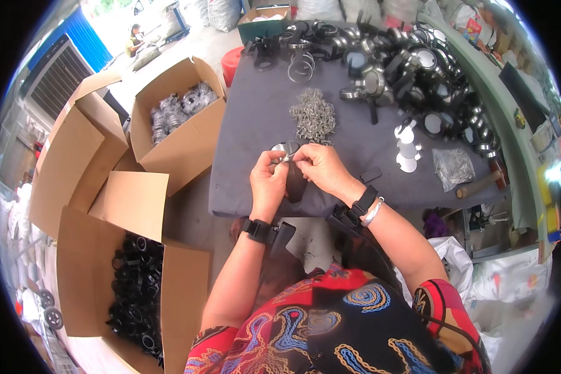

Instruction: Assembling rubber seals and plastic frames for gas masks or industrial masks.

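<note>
Near the front edge of the table I hold a metal ring with a black handle (296,186), the handle pointing down toward me. My left hand (268,182) is closed around its left side, with thumb and forefinger pinched near the ring. From the right, my right hand (326,169) pinches at the joint between ring and handle. Whatever lies between its fingertips is hidden. Just beyond my hands rises a pile of small silver metal fittings (313,116). A small flat dark piece (371,175) lies right of my right hand.
Black-handled metal rings (417,75) are heaped at the far right. Nearer lie silver discs (407,149), a clear bag of small metal pieces (453,169) and a wooden-handled tool (478,186). Left of the table stand cardboard boxes, one holding black parts (137,293), another holding bagged parts (184,107).
</note>
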Tool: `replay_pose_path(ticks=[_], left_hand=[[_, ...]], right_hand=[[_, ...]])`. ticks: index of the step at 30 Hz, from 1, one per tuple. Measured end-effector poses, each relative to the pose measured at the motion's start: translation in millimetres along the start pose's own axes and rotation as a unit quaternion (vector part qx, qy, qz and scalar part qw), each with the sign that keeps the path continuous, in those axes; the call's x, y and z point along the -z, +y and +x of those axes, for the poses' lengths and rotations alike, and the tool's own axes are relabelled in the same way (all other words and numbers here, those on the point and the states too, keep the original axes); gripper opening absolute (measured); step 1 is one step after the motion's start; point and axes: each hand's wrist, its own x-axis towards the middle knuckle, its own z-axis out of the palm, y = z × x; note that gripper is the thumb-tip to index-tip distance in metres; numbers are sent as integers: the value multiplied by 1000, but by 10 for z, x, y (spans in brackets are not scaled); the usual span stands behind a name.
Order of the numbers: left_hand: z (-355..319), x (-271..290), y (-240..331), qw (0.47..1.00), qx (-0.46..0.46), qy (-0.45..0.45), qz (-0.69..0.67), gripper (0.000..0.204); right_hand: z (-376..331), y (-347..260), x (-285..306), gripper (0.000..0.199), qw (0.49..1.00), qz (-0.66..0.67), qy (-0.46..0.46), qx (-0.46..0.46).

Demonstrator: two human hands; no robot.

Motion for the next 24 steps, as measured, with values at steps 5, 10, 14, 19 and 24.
replay_pose_path(ticks=[5, 10, 14, 19, 24], left_hand=[[9, 2, -19, 1000, 1, -3, -12, 15], [-2, -14, 3, 1000, 8, 0, -26, 14], [-1, -21, 8, 1000, 8, 4, -17, 13], [-15, 5, -3, 1000, 9, 7, -2, 12], [-3, -18, 0, 1000, 11, 8, -8, 12]], right_hand=[[37, 47, 24, 11, 998, -39, 11, 55], [10, -57, 49, 14, 999, -25, -10, 42], [-35, -73, 11, 11, 999, 45, 15, 5], [-56, -116, -88, 2, 965, 231, 73, -97], [-52, -74, -122, 3, 951, 258, 92, -142]])
